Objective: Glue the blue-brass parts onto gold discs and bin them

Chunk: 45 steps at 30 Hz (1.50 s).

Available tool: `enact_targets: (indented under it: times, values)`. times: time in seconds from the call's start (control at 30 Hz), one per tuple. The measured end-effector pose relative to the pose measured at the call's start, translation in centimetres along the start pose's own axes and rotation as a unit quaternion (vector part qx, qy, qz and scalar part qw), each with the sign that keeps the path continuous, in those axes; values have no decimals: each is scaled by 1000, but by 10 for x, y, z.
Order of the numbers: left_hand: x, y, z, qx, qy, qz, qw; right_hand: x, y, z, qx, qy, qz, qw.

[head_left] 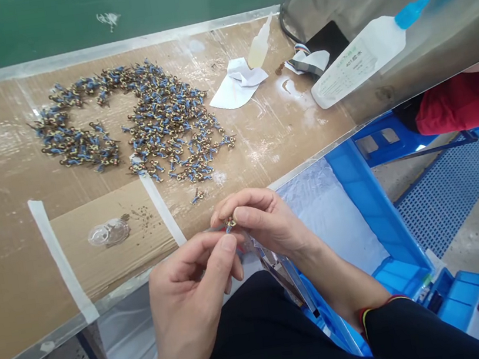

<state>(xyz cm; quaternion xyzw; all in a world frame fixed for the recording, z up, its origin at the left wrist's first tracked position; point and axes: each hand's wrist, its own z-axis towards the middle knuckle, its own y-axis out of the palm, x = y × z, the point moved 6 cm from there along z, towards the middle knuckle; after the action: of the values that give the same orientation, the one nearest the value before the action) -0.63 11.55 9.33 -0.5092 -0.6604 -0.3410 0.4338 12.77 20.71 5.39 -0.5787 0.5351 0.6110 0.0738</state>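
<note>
Both hands pinch one small part just off the bench edge.

The right hand (267,220) closes thumb and forefinger on a part (229,223), brass with a bit of blue. The left hand (191,296) meets it from below, with its fingertips closed against the same part. The part is held over the lap, just in front of the bench (6,266). A pile (160,122) of similar parts lies loose on the bench, not in any container. A clear dish (108,232) sits on cardboard near the edge, its contents too faint to tell. A white bottle (357,65) with a blue nozzle lies tilted at the right. A small bottle (259,50) rests by a tissue (237,84). Below stands a blue crate (369,197) lined with a white sheet.
</note>
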Motion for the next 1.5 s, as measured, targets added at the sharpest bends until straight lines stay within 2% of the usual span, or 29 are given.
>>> enact_targets:
  times: [0.23,0.43,0.7,0.8,0.9,0.97,1.07,1.2,1.33,1.5]
  values:
    - [6,-2,-3,26,65,83,994,-1,4,-1,-18,14,46,999]
    - [9,0,-3,31,86,98,991,-2,5,-1,-25,14,43,999]
    - [6,-2,-4,32,66,72,995,1,5,1,-18,18,37,999]
    - [-4,3,1,-23,-13,-55,998,2,5,1,-4,15,38,999]
    - [-13,15,5,-91,-123,-224,962,2,4,1,8,13,36,999]
    - [-14,20,6,-112,-177,-293,933,3,2,1,22,14,29,999]
    - [-13,26,6,-132,-227,-370,891,5,-1,1,46,25,17,998]
    - [-11,32,4,-154,-259,-438,847,6,0,0,46,30,21,998]
    - [-11,32,4,-167,-262,-461,831,4,0,0,45,25,17,999]
    - [-11,31,4,-171,-262,-455,834,4,0,0,46,30,12,998]
